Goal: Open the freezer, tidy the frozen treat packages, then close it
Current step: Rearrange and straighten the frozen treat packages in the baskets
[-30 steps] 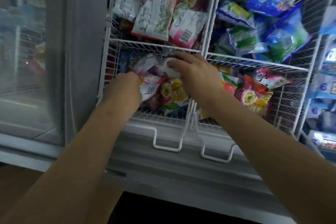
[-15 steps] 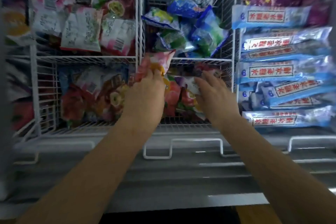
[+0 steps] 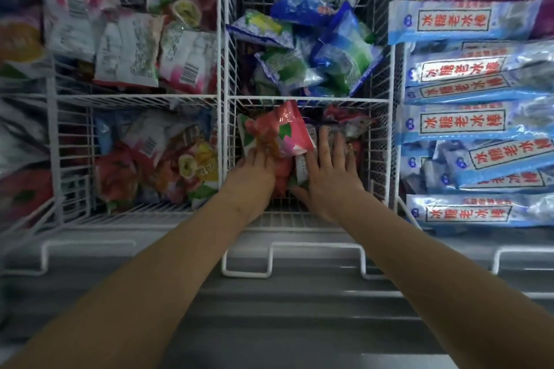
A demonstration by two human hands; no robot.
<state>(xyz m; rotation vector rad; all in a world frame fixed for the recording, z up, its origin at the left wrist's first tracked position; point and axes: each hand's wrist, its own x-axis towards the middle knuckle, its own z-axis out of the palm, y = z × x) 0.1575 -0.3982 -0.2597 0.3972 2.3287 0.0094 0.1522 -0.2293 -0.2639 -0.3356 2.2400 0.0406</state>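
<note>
Your right grip (image 3: 329, 171) lies flat, fingers (image 3: 325, 144) straight, on packs (image 3: 349, 126) in the freezer's (image 3: 299, 308) near-middle basket (image 3: 380, 159). Your left grip (image 3: 251, 174) touches the pink pack (image 3: 278, 132) topping that basket's heap; whether it pinches, I cannot tell.

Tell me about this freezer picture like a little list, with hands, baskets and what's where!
place: open freezer, white wire baskets
left hand: on the near edge of the pink package; grip unclear
right hand: flat, fingers straight, pressing on packages beside it
where the hands are: near middle basket
basket behind: blue and green packages
near left basket: fruit-picture packages
far right: blue ice-pop packages with red writing
</note>
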